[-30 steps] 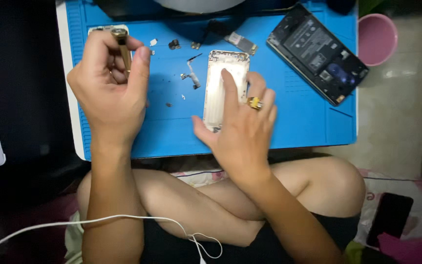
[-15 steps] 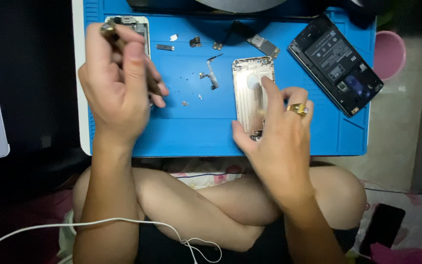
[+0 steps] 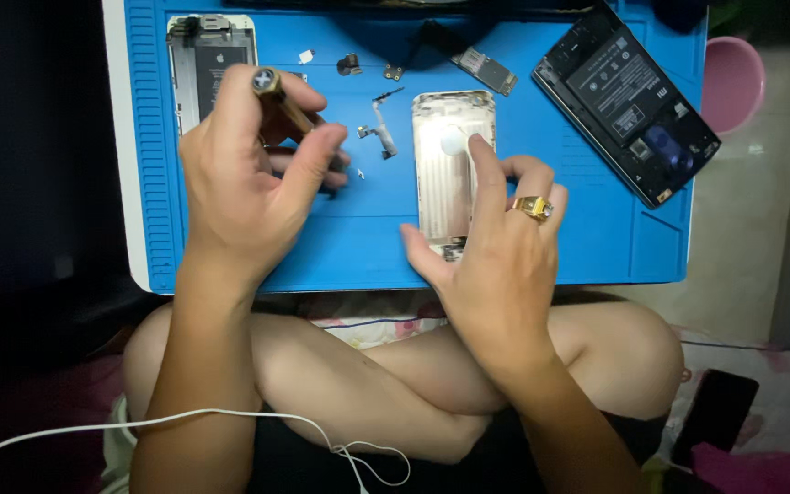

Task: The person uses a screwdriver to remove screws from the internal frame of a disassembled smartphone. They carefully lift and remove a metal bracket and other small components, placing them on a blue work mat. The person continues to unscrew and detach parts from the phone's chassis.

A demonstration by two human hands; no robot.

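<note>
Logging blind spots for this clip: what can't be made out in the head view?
- Screwdriver tip: hidden behind the left hand.
- Lower end of the phone shell: covered by the right hand.
- Second phone: its lower part sits behind the left hand.
- Loose parts on the mat: too small to identify.
- Mat's top edge: cut off by the frame.

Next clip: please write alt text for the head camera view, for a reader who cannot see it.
Over a blue repair mat, the left hand holds a small screwdriver, while the right hand, wearing a gold ring, steadies a gold phone back housing. An opened black phone, another disassembled phone and small loose parts lie around them.
</note>
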